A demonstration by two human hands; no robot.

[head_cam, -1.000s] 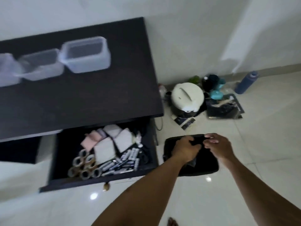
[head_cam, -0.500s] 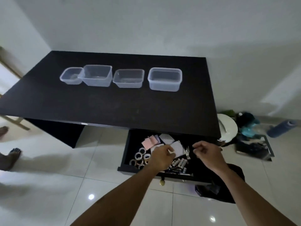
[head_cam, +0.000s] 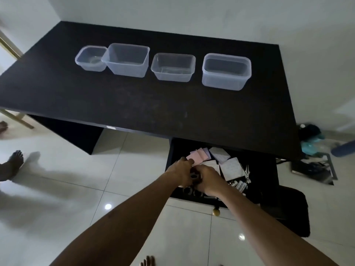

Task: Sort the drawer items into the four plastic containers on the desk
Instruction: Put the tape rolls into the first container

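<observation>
Four clear plastic containers stand in a row on the black desk (head_cam: 134, 104): a small one (head_cam: 90, 59), a tall one (head_cam: 126, 62), a shallow one (head_cam: 172, 68) and a lidded-rim one (head_cam: 226, 72). All look hollow. Below the desk's right end the drawer (head_cam: 269, 175) is pulled out. It holds pink sticky notes (head_cam: 197, 156), white paper pads (head_cam: 230, 167), batteries (head_cam: 240, 185) and tape rolls (head_cam: 189, 190). My left hand (head_cam: 180, 171) and my right hand (head_cam: 208, 180) are both down in the drawer's left part, fingers curled round a dark tape roll (head_cam: 194, 176) between them.
The drawer's brass knob (head_cam: 216, 212) sticks out toward me. A black mat (head_cam: 295, 214) lies on the tiled floor under the drawer. Bags and a blue bottle (head_cam: 343, 149) clutter the floor at right. Another person's feet (head_cam: 13, 164) stand at far left.
The view swung from the floor mat to the desk. Both hands went from the mat up to the drawer, then down into its left part onto the tape rolls.
</observation>
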